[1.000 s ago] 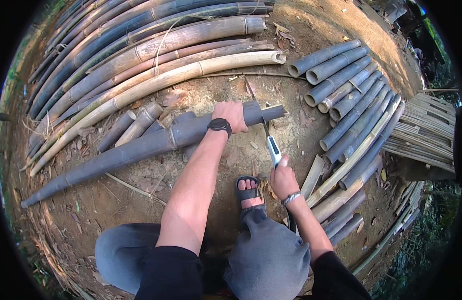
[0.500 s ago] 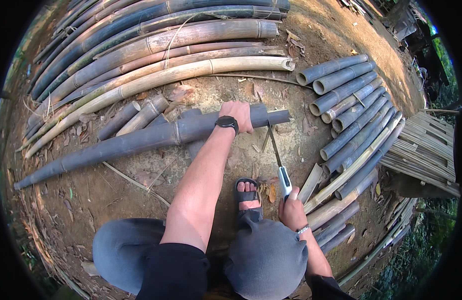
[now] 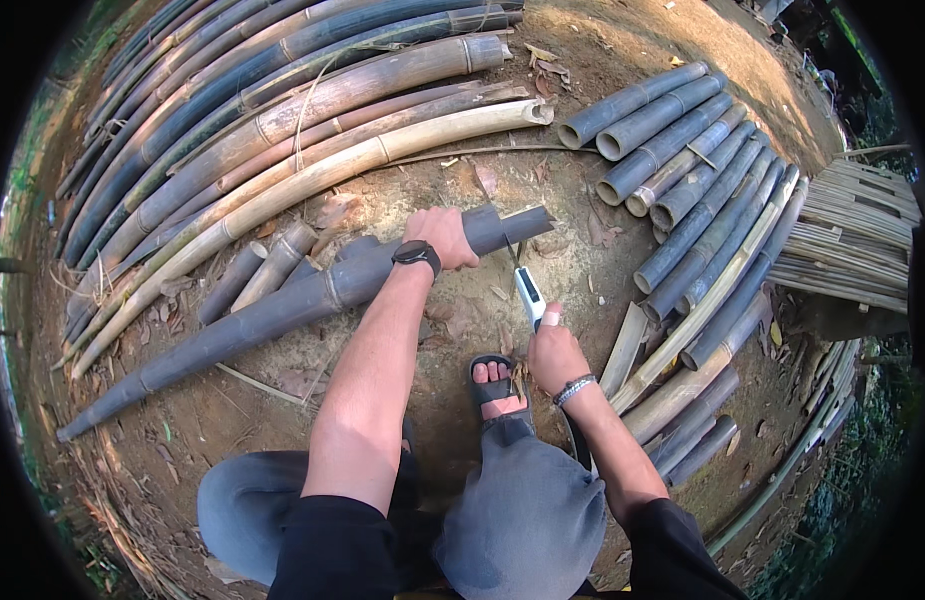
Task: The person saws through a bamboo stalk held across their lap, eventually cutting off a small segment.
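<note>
A long dark bamboo pole (image 3: 232, 332) runs from the lower left to the middle, propped across a short piece of bamboo. My left hand (image 3: 444, 238), with a watch at its wrist, is closed over the pole near its right end. A hand saw (image 3: 529, 293) with a white and dark handle is in my right hand (image 3: 556, 352), fingers wrapped round the grip. Its blade meets the pole just right of my left hand, at a cut line. Beyond the cut, the split-looking end (image 3: 530, 223) of the pole sticks out. Much of the blade is hidden behind the bamboo.
Long bamboo poles (image 3: 362, 150) lie stacked at the far left. Cut bamboo lengths (image 3: 672, 185) with hollow ends are rowed at the right, beside a slatted bamboo stack (image 3: 850, 240). Short offcuts (image 3: 272, 262) lie behind the pole. My sandalled foot (image 3: 498, 385) stands near the saw.
My right hand has pushed the saw forward and up, so less blade shows on the near side. My left hand stays on the pole. The whole view has shifted and turned slightly.
</note>
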{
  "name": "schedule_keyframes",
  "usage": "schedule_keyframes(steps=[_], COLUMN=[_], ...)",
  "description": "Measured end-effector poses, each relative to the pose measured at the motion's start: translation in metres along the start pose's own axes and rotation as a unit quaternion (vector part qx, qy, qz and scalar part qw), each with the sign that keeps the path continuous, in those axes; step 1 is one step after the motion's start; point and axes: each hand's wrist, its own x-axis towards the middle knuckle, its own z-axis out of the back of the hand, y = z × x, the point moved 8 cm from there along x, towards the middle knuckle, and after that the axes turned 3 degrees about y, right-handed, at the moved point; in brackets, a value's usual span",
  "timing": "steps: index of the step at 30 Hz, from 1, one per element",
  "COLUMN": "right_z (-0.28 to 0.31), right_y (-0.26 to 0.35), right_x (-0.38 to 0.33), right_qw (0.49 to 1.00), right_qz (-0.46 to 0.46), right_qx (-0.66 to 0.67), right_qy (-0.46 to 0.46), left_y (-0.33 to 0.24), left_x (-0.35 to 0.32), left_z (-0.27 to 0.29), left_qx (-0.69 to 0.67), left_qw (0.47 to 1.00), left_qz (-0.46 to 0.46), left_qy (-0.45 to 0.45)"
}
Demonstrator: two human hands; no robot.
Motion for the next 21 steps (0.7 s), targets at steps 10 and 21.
schedule_keyframes(steps=[10,21], right_z=[-0.015,-0.004], right_y=[-0.003,0.006], right_x=[0.010,0.006], right_qw=[0.999,1.000], right_qz=[0.003,0.012], right_qx=[0.049,-0.001], right_qy=[-0.013,0.025], left_y=[0.004,0.016], left_x=[-0.001,-0.001], left_z=[-0.002,-0.013], left_qx=[0.005,-0.011], left_qw=[1.000,1.000], left_qz=[0.007,0.005], left_qy=[0.002,0.013])
